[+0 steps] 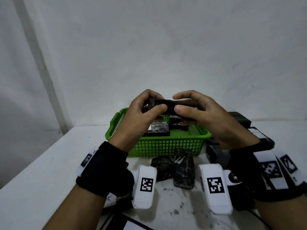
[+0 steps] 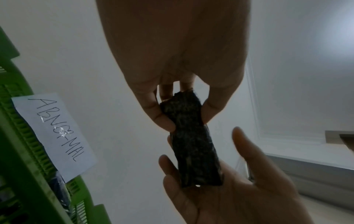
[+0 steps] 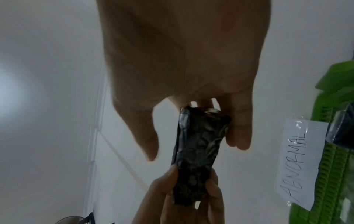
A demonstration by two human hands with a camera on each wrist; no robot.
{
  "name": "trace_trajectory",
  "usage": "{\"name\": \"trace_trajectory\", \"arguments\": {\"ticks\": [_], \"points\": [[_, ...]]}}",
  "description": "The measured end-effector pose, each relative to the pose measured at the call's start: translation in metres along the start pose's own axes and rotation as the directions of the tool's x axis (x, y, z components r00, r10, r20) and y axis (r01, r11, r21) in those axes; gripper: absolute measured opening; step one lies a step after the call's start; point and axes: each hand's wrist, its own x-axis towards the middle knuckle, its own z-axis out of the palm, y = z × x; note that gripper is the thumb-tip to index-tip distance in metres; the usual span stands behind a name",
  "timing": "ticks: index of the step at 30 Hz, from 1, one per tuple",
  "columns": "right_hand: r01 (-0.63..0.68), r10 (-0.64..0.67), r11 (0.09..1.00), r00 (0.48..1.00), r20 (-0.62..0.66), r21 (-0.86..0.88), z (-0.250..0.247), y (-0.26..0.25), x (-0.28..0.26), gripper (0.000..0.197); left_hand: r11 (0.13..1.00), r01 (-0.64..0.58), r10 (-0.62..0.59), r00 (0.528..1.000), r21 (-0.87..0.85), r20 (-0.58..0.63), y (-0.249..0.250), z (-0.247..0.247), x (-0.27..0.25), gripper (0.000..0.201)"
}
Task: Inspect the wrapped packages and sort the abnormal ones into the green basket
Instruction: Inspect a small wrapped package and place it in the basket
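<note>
I hold a black crinkled wrapped package (image 1: 167, 105) in the air above the green basket (image 1: 157, 145). My left hand (image 1: 149, 106) pinches its left end between thumb and fingers, seen close in the left wrist view (image 2: 184, 116). My right hand (image 1: 181, 104) curls round the right end; in the right wrist view its thumb (image 3: 149, 145) stands a little off the package (image 3: 197, 151) while the fingers (image 3: 239, 136) lie along its side. Other wrapped packages (image 1: 159, 128) lie inside the basket.
A paper label reading ABNORMAL (image 2: 55, 133) is stuck on the basket's wall. Two dark wrapped packages (image 1: 183, 170) lie on the white table in front of the basket. More dark packages (image 1: 259, 135) sit to its right. A white wall rises behind.
</note>
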Motion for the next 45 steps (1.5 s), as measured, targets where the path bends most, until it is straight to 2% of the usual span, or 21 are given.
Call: {"name": "trace_trajectory", "arguments": {"ticks": [3, 5, 10, 12, 14, 16, 19, 23, 25, 29, 34, 37, 40, 42, 45], "points": [[0.041, -0.044, 0.999, 0.993, -0.114, -0.024, 0.004, 0.001, 0.003, 0.023, 1.0, -0.031, 0.031, 1.0, 0.001, 0.005, 0.001, 0.002, -0.002, 0.009], [0.12, -0.127, 0.992, 0.973, -0.195, -0.045, 0.007, 0.002, 0.004, 0.021, 0.998, -0.062, 0.062, 0.998, -0.013, -0.008, 0.003, 0.006, -0.003, 0.012], [0.229, -0.245, 0.969, 0.944, -0.221, -0.096, 0.009, 0.0, 0.004, 0.014, 0.987, -0.16, 0.16, 0.984, 0.011, -0.077, 0.007, 0.009, -0.002, 0.012], [0.254, -0.27, 0.962, 0.941, -0.203, -0.101, 0.008, -0.001, 0.003, 0.019, 0.992, -0.129, 0.129, 0.99, -0.003, -0.048, 0.009, 0.005, -0.003, 0.012], [0.273, -0.293, 0.954, 0.937, -0.191, -0.123, 0.004, -0.003, 0.002, 0.028, 0.998, -0.039, 0.039, 0.999, -0.045, -0.013, 0.009, 0.003, -0.002, 0.024], [0.28, -0.298, 0.953, 0.938, -0.179, -0.12, 0.0, -0.004, 0.001, 0.037, 0.997, 0.03, -0.032, 0.999, -0.07, -0.029, 0.01, 0.001, -0.002, 0.034], [0.271, -0.272, 0.962, 0.949, -0.156, -0.03, -0.002, -0.004, 0.001, 0.044, 0.993, 0.039, -0.044, 0.998, -0.112, -0.047, 0.011, 0.001, -0.001, 0.028], [0.122, -0.085, 0.977, 0.975, -0.206, 0.173, 0.001, -0.005, 0.004, 0.029, 0.987, -0.015, 0.014, 1.0, -0.16, -0.006, 0.01, -0.001, 0.0, 0.02], [0.08, -0.046, 0.983, 0.978, -0.203, 0.164, 0.002, -0.004, 0.004, 0.023, 0.988, -0.015, 0.016, 1.0, -0.153, 0.006, 0.009, -0.002, -0.001, 0.018], [0.135, -0.117, 0.988, 0.969, -0.218, 0.072, 0.006, -0.004, 0.002, 0.017, 0.993, -0.047, 0.044, 0.998, -0.11, -0.033, 0.008, 0.002, 0.0, 0.019], [0.19, -0.16, 0.977, 0.954, -0.252, 0.098, 0.007, -0.005, 0.003, 0.02, 0.987, -0.059, 0.061, 0.998, -0.15, 0.003, 0.012, -0.002, -0.001, 0.016], [0.121, -0.076, 0.984, 0.952, -0.295, 0.135, 0.005, -0.003, 0.002, 0.03, 0.968, 0.001, 0.008, 0.999, -0.25, 0.035, 0.014, -0.005, 0.0, 0.024], [0.037, -0.008, 0.996, 0.94, -0.34, 0.08, 0.005, -0.001, 0.001, 0.042, 0.98, -0.018, 0.025, 0.999, -0.2, 0.035, 0.016, -0.006, -0.001, 0.024], [0.04, -0.03, 0.999, 0.957, -0.288, 0.031, 0.004, -0.002, -0.001, 0.047, 0.99, -0.04, 0.043, 0.999, -0.137, 0.019, 0.015, -0.004, -0.002, 0.033], [0.018, -0.015, 0.998, 0.999, -0.042, 0.058, 0.005, -0.004, -0.003, 0.064, 0.993, -0.06, 0.061, 0.998, -0.098, 0.016, 0.017, 0.002, -0.003, 0.023]]}}
